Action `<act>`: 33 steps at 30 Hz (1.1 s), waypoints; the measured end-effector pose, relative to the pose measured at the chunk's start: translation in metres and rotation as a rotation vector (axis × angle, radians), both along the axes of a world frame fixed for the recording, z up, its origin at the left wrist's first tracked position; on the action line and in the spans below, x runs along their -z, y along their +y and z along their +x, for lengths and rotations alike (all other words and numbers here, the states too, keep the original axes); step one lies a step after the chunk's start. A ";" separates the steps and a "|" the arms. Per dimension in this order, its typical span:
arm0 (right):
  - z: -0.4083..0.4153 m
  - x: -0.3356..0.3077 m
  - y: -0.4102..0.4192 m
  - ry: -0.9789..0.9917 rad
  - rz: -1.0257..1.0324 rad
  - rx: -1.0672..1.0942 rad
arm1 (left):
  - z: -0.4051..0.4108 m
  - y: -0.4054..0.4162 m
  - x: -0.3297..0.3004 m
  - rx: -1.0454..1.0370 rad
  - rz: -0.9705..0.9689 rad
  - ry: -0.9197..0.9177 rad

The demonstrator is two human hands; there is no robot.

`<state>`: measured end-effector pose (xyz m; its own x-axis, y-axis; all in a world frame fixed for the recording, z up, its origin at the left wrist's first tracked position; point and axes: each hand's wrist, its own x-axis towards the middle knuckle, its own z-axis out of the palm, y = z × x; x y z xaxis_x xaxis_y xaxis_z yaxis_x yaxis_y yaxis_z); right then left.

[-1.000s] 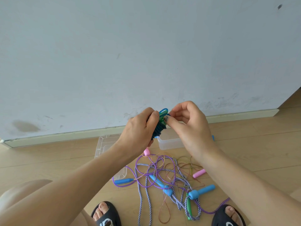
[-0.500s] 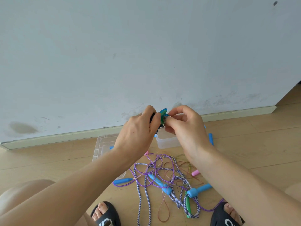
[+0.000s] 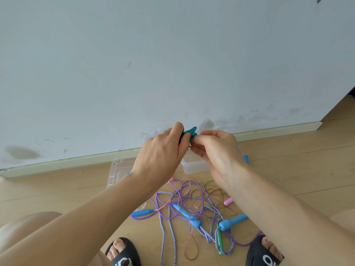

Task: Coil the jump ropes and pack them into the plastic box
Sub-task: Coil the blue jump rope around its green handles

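Observation:
My left hand [image 3: 163,156] grips a small coiled blue-green jump rope [image 3: 190,131] held up in front of the wall. My right hand [image 3: 217,152] pinches the same bundle from the right, fingertips against it. Most of the coil is hidden behind my fingers. Below on the floor lies a tangle of jump ropes [image 3: 192,204]: a purple cord, a blue-white braided rope, a thin amber cord, with blue handles [image 3: 232,221], a pink handle [image 3: 228,201] and a green handle [image 3: 220,239]. The clear plastic box [image 3: 194,166] stands behind the tangle, partly hidden by my hands.
A clear plastic lid [image 3: 119,171] lies flat on the wooden floor left of the box. The pale wall and its skirting board [image 3: 67,164] run close behind. My feet in black slippers [image 3: 123,254] sit at the lower edge, on either side of the tangle.
Both hands have closed in tighter on the coiled rope, which is now more covered by my fingers. The view has tipped slightly.

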<state>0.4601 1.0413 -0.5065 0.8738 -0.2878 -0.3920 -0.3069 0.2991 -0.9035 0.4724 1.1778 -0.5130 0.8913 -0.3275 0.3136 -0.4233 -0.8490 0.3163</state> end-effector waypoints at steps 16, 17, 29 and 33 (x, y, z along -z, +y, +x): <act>-0.005 -0.001 0.008 -0.128 -0.209 -0.053 | 0.007 0.002 -0.005 -0.011 -0.333 0.301; -0.005 -0.002 0.008 -0.133 -0.206 -0.055 | 0.007 0.002 -0.005 -0.006 -0.320 0.292; -0.009 -0.003 0.007 -0.184 -0.199 0.011 | 0.005 0.005 -0.003 0.012 -0.302 0.220; -0.008 -0.004 0.008 -0.232 -0.253 0.016 | 0.003 0.005 -0.005 0.006 -0.381 0.241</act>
